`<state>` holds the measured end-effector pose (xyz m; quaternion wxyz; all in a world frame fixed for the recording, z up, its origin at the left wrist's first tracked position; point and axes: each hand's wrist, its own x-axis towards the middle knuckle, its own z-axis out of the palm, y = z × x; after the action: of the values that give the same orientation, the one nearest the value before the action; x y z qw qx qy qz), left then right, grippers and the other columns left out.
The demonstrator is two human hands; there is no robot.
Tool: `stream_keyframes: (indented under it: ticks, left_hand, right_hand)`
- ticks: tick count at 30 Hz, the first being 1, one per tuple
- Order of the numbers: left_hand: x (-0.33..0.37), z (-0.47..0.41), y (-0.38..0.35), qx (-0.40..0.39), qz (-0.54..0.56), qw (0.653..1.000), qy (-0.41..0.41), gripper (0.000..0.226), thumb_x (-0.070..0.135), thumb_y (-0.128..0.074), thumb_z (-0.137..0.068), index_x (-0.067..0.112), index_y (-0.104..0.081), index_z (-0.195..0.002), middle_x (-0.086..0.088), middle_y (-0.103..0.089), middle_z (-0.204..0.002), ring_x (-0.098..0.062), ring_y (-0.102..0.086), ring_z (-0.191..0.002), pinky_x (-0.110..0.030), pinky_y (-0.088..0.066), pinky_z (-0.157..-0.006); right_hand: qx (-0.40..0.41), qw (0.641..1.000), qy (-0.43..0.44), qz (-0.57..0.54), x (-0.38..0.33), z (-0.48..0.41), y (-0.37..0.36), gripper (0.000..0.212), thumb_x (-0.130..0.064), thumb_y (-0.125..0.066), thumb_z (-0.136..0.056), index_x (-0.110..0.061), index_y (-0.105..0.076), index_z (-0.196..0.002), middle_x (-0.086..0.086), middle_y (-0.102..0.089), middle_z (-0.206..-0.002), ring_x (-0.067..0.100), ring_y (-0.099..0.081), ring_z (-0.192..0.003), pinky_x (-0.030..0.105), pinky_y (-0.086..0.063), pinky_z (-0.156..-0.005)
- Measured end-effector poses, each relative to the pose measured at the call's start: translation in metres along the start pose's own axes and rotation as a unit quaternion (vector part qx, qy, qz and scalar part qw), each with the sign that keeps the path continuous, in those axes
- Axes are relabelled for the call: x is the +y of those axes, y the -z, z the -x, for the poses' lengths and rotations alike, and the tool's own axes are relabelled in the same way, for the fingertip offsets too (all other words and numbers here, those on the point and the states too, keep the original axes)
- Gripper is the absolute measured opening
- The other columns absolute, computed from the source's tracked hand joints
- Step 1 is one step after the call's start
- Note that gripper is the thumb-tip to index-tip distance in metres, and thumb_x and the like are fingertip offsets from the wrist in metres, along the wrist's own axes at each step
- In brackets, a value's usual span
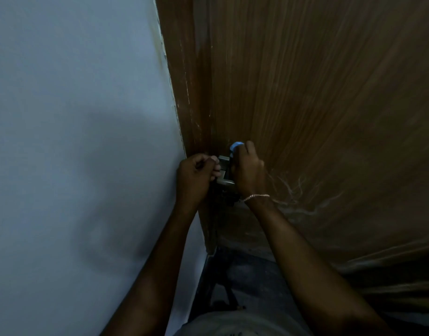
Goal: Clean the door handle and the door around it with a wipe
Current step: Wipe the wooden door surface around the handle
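Note:
A brown wooden door (317, 98) fills the right side of the head view. Its grey metal handle (224, 169) shows between my two hands. My right hand (247, 169) grips a light blue wipe (235, 146) and holds it against the handle's right side; only the wipe's top edge pokes out above my fingers. My left hand (195, 177) is curled at the handle's left end, fingertips touching the metal. Most of the handle and the lock plate below it are hidden by my hands.
A pale grey wall (75, 141) takes up the left half, meeting the dark brown door frame (184, 81). Whitish streaks (303, 202) mark the door to the right of my right wrist. A dark floor (245, 282) lies below.

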<state>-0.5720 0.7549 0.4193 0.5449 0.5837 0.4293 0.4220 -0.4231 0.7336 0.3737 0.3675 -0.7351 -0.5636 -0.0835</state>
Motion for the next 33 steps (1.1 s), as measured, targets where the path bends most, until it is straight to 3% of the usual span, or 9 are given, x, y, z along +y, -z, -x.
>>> stream_keyframes:
  ticks: [3, 8, 13, 16, 19, 22, 27, 30, 33]
  left_hand:
    - [0.000, 0.000, 0.005, 0.005, 0.007, 1.000, -0.003, 0.016, 0.021, -0.059, -0.096, 0.016, -0.072, -0.089, -0.003, -0.074, -0.080, -0.015, -0.071, -0.072, -0.019, -0.056, -0.064]
    - [-0.004, 0.000, 0.005, 0.010, 0.010, 1.000, -0.006, 0.016, 0.021, -0.060, -0.096, 0.018, -0.073, -0.088, -0.001, -0.075, -0.079, -0.015, -0.072, -0.071, -0.018, -0.056, -0.062]
    - [-0.006, -0.002, 0.004, 0.008, 0.002, 1.000, -0.005, 0.015, 0.022, -0.060, -0.096, 0.017, -0.074, -0.091, -0.001, -0.075, -0.079, -0.018, -0.073, -0.073, -0.020, -0.056, -0.063]
    - [-0.005, -0.001, 0.005, 0.006, 0.007, 1.000, -0.005, 0.015, 0.023, -0.060, -0.096, 0.019, -0.073, -0.089, 0.000, -0.075, -0.079, -0.017, -0.073, -0.073, -0.018, -0.056, -0.063]
    - [-0.005, 0.000, 0.008, 0.009, 0.012, 1.000, -0.004, 0.015, 0.021, -0.060, -0.096, 0.018, -0.073, -0.090, 0.000, -0.075, -0.078, -0.017, -0.073, -0.073, -0.018, -0.056, -0.063]
    - [-0.006, 0.000, 0.007, 0.010, 0.012, 1.000, 0.004, 0.015, 0.020, -0.060, -0.096, 0.014, -0.074, -0.091, -0.001, -0.075, -0.078, -0.018, -0.073, -0.072, -0.019, -0.056, -0.063]
    - [-0.006, -0.001, 0.003, 0.019, -0.018, 1.000, 0.005, 0.016, 0.023, -0.062, -0.095, 0.013, -0.074, -0.091, -0.001, -0.074, -0.078, -0.017, -0.072, -0.071, -0.024, -0.057, -0.065]
    - [-0.005, 0.001, 0.007, 0.020, 0.000, 1.000, 0.013, 0.015, 0.022, -0.061, -0.096, 0.014, -0.073, -0.092, -0.002, -0.074, -0.080, -0.016, -0.072, -0.071, -0.021, -0.057, -0.064]
    - [-0.004, 0.004, 0.008, 0.014, 0.007, 1.000, 0.008, 0.014, 0.020, -0.060, -0.096, 0.014, -0.073, -0.092, -0.002, -0.074, -0.081, -0.017, -0.072, -0.072, -0.019, -0.057, -0.064]
  right_hand:
    - [0.007, 0.999, -0.036, -0.003, 0.015, 0.011, 0.005, 0.024, -0.005, -0.063, -0.088, -0.009, -0.059, -0.111, 0.007, -0.055, -0.114, 0.017, -0.063, -0.080, 0.032, -0.059, -0.062]
    - [0.098, 0.994, -0.011, -0.037, -0.003, -0.024, 0.018, 0.010, -0.014, -0.054, -0.094, -0.011, -0.059, -0.102, 0.004, -0.055, -0.109, 0.009, -0.059, -0.075, 0.017, -0.050, -0.059]
    - [0.012, 0.999, 0.024, 0.019, -0.028, -0.027, -0.004, 0.028, -0.005, -0.066, -0.087, -0.006, -0.058, -0.113, 0.010, -0.056, -0.115, 0.017, -0.063, -0.074, 0.027, -0.056, -0.057]
    - [-0.042, 0.997, 0.029, 0.066, -0.012, -0.006, -0.005, 0.027, -0.009, -0.064, -0.090, -0.007, -0.059, -0.116, 0.009, -0.057, -0.118, 0.017, -0.064, -0.077, 0.022, -0.050, -0.058]
    - [-0.011, 0.995, -0.013, 0.094, 0.001, -0.003, 0.010, 0.026, -0.014, -0.069, -0.086, -0.010, -0.061, -0.110, 0.006, -0.059, -0.114, 0.018, -0.064, -0.074, 0.028, -0.052, -0.054]
    - [0.038, 0.996, -0.011, 0.085, -0.010, -0.022, 0.017, 0.026, -0.015, -0.070, -0.085, -0.013, -0.061, -0.109, 0.002, -0.059, -0.109, 0.012, -0.060, -0.071, 0.023, -0.048, -0.052]
    - [-0.042, 0.993, 0.041, 0.100, -0.041, -0.028, -0.008, 0.027, -0.015, -0.065, -0.091, -0.009, -0.060, -0.117, 0.006, -0.059, -0.113, 0.017, -0.064, -0.077, 0.032, -0.055, -0.055]
    - [-0.075, 0.987, 0.051, 0.129, -0.028, -0.013, -0.011, 0.025, -0.015, -0.067, -0.090, -0.008, -0.063, -0.113, 0.008, -0.062, -0.113, 0.022, -0.066, -0.076, 0.029, -0.049, -0.050]
    - [-0.053, 0.988, 0.021, 0.144, -0.005, -0.004, 0.003, 0.020, -0.016, -0.067, -0.088, -0.013, -0.064, -0.108, 0.003, -0.061, -0.111, 0.017, -0.065, -0.073, 0.024, -0.039, -0.050]
